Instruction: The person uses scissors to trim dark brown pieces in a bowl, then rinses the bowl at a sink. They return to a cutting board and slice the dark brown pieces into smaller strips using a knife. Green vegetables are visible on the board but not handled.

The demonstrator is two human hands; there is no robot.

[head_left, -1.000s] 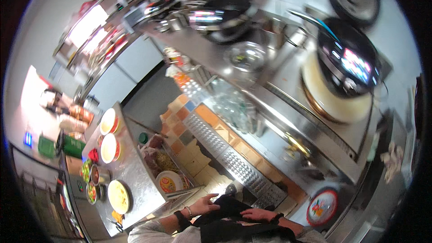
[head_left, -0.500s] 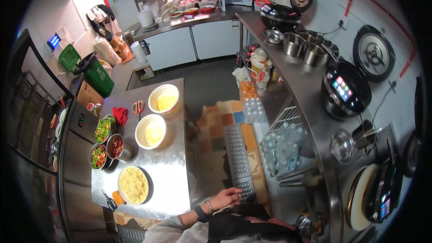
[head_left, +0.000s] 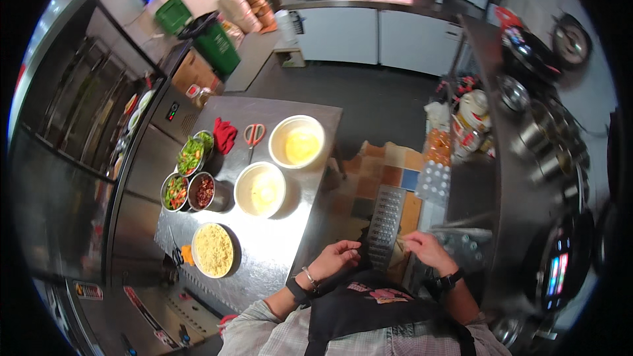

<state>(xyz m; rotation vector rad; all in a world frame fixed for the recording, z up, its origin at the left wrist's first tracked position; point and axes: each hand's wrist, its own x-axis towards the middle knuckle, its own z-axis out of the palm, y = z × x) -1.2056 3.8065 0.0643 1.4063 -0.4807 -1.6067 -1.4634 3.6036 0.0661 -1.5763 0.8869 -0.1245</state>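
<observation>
Now both my hands hang over the floor beside the steel table (head_left: pixel 290 250).

Left of my left hand (head_left: pixel 336 257), its fingers curled loosely on nothing, sits the noodle bowl (head_left: pixel 212 249); my right hand (head_left: pixel 428 248) has fingers half-bent, bare, just above the bottle pack (head_left: pixel 465 245).

- One view only: head-worn fisheye, looking steeply down from above.
- Nearest, at the lower edge: left hand (head_left: pixel 337 257) and right hand (head_left: pixel 427 248).
- Steel table (head_left: pixel 290 250) left of centre; counter (head_left: pixel 501 178) on the right.
- Far cabinets (head_left: pixel 376 33) at top; straight edges bend toward the rim.
</observation>
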